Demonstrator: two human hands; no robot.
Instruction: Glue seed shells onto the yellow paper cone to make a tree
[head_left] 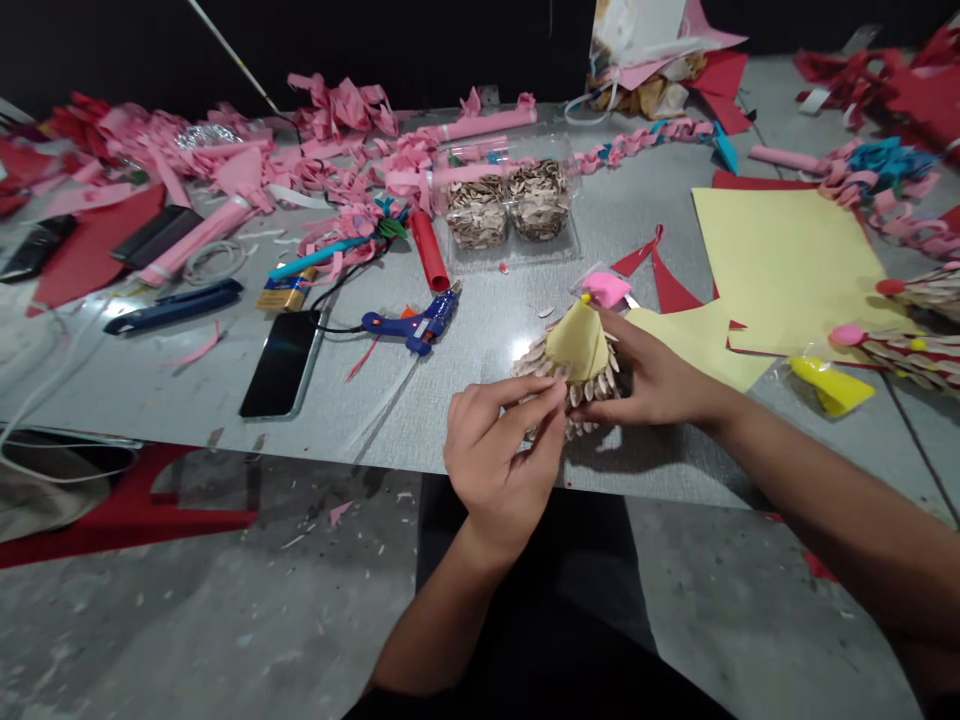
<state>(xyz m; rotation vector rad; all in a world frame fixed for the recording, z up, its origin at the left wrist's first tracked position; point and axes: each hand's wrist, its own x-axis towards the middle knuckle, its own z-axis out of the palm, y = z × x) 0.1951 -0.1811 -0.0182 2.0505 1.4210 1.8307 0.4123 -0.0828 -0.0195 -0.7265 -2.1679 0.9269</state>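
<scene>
A yellow paper cone with rows of pale seed shells round its lower part stands near the table's front edge, a small yellow ball at its tip. My right hand is wrapped round the cone's right side and holds it steady. The fingertips of my left hand are pinched together against the cone's front, at the upper row of shells; whatever lies between them is too small to make out. A blue glue gun lies to the left of the cone. Behind stands a clear plastic box with heaps of shells in its compartments.
A phone, a blue box cutter and pink paper scraps lie on the left. Yellow paper sheets, a yellow packet and shell-covered cones with coloured ball tips are on the right.
</scene>
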